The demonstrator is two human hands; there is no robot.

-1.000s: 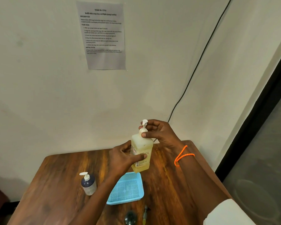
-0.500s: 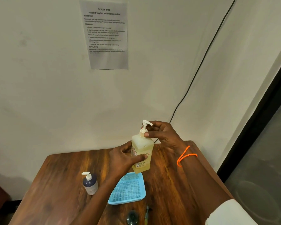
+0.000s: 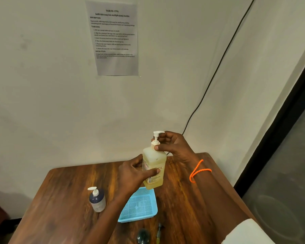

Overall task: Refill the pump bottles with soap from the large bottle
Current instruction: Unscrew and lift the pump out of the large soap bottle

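Two hands are on one yellow pump bottle (image 3: 154, 170), held upright above the far edge of the blue tray (image 3: 139, 206). The left hand (image 3: 133, 173) is wrapped around the bottle's body, thumb across the label. The right hand (image 3: 173, 145) comes in from the side, its fingers closed around the collar of the white pump head (image 3: 158, 136), whose nozzle points toward that hand; an orange cord (image 3: 198, 170) loops the wrist. On the wooden table (image 3: 65, 199), left of the tray and well apart from the hands, stands a small dark pump bottle (image 3: 97, 199). Some dark objects (image 3: 143, 235) sit at the near edge, too blurred to name. A printed sheet (image 3: 115, 38) on the wall reads "TASK ID", with the headings "DESCRIPTION" and "TASK GOAL"; the bottle's label is mostly covered.
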